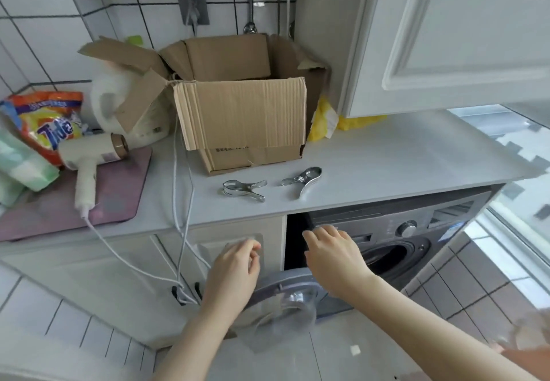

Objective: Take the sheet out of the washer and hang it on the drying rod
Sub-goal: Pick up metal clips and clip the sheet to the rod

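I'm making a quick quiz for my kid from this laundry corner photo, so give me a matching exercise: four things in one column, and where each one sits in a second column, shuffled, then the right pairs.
Things:
1. cardboard box
2. hair dryer
3. metal clips
4. washer door

Places:
A. swung open, below the hands
B. lying on the pink mat, left side of the counter
C. on the bare countertop, in front of the box
D. standing open at the back of the counter, against the tiled wall

Pairs: 1-D, 2-B, 3-C, 4-A
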A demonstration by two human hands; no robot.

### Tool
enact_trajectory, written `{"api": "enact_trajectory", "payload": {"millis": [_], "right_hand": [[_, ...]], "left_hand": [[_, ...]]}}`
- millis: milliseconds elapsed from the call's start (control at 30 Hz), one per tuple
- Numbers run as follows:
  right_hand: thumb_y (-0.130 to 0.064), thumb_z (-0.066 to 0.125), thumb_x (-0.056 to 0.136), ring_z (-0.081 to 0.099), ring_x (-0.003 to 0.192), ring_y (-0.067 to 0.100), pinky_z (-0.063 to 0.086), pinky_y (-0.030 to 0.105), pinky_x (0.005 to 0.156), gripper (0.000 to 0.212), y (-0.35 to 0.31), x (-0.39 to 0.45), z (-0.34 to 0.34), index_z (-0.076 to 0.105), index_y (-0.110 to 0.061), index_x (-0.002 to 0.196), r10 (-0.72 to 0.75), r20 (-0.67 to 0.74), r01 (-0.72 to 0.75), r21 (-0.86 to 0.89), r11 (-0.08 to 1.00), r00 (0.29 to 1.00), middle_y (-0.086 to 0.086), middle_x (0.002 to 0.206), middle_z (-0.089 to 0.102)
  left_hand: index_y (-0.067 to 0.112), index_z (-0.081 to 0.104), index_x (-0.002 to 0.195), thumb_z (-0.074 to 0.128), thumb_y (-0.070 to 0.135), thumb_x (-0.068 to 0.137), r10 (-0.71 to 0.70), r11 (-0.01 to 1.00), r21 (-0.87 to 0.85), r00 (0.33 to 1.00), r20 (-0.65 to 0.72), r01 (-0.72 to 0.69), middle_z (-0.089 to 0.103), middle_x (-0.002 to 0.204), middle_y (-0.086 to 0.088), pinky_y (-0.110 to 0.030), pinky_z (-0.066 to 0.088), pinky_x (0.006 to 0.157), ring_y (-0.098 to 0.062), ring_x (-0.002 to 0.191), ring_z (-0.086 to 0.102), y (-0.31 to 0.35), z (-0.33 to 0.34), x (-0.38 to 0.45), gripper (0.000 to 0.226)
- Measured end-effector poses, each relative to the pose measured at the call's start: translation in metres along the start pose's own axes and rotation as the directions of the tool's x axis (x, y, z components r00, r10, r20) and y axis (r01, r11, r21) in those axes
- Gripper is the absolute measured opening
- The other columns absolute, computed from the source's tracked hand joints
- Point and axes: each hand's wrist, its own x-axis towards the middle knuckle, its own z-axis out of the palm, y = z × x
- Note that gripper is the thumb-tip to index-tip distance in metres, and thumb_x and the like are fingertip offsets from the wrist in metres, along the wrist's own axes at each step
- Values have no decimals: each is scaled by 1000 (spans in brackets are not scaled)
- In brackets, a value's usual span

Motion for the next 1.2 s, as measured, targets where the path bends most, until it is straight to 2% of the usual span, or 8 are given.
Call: {"api": "enact_trajectory", "payload": {"millis": [200,400,633,767,833,1033,1133,1200], "right_hand": [[-20,73,67,63,80,26,54,33,63,24,4,50,13,65,-14,89,74,-25,-74,12,997,997,1,81,65],[2,71,60,61,105,34,55,37,70,54,18,89,16,63,-7,112,82,-48,-82,0,997,995,10,109,64],[10,74,47,54,117,46,56,45,78,87,49,129,20,53,-6,130,-13,15,13,-34,999,1000,15,128,59],[5,72,61,46,128,47,48,49,94,84,59,139,27,47,-7,140,-108,54,108,3,994,993,14,136,55],[1,74,58,49,125,45,48,49,94,82,62,142,32,51,-6,136,-128,63,129,-4,992,990,13,129,60],[0,77,47,64,104,37,53,50,85,74,66,152,41,62,-8,119,-159,60,156,46,987,985,9,97,66],[3,71,57,64,98,35,49,52,86,71,68,152,40,59,-9,125,-134,63,129,77,989,989,8,102,65],[3,59,73,57,109,35,39,52,97,68,66,151,34,47,-13,138,-129,112,119,89,989,985,9,118,59]], "left_hand": [[13,65,96,69,5,81,115,990,89,993,-35,-111,66,89,4,-32,51,71,-20,88,60,-33,-8,58,17],[13,68,111,73,8,78,167,977,139,986,-26,-162,67,107,1,-37,52,87,-24,105,59,-42,0,100,34],[16,48,140,65,24,90,161,974,157,986,38,-165,50,144,2,-34,25,115,-22,140,35,-38,19,140,54],[21,24,152,54,39,96,83,970,212,982,168,-118,21,160,7,-38,12,120,-20,149,9,-32,25,156,66],[24,18,154,50,42,96,40,962,254,976,216,-96,15,161,10,-43,10,120,-21,149,5,-31,28,160,68],[28,35,146,56,39,93,19,960,271,980,200,-74,38,150,12,-48,9,117,-18,145,22,-37,29,166,58],[27,46,140,65,40,88,39,960,268,987,158,-80,50,139,11,-49,15,114,-16,134,40,-38,31,164,57],[28,46,141,64,43,88,42,956,280,988,151,-83,50,138,12,-50,17,113,-15,130,44,-37,29,164,57]]}}
